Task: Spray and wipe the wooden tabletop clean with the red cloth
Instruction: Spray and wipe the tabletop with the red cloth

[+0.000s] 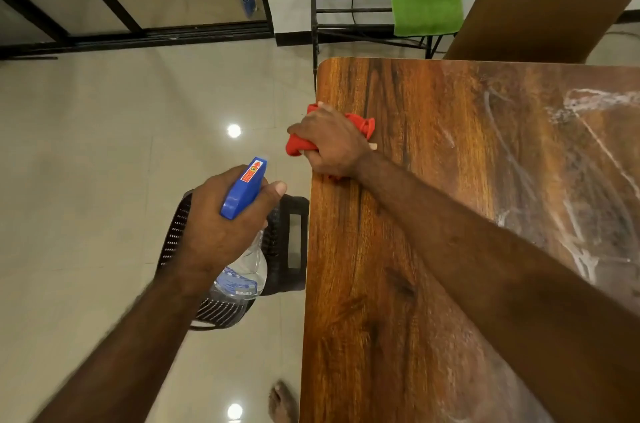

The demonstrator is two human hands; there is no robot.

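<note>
Status: mid-wipe. My right hand [332, 142] is closed around the bunched red cloth [362, 124], pressing it on the brown wood-grain worktop [398, 249] right at its left edge, toward the far corner; part of the cloth hangs off over the floor. My left hand [221, 225] is wrapped around the neck of the clear plastic spray bottle with the blue trigger head [246, 190], held off the worktop over the black perforated plastic chair [294, 242], nozzle pointing far. Can't tell if a finger is on the trigger.

Progress, judging by the surface: the left strip near the cloth looks clean and even. The right side shows whitish streaks and smears [581, 152], likely spray residue or dirt not yet wiped. So roughly partway: left edge handled, right and near areas left.
</note>
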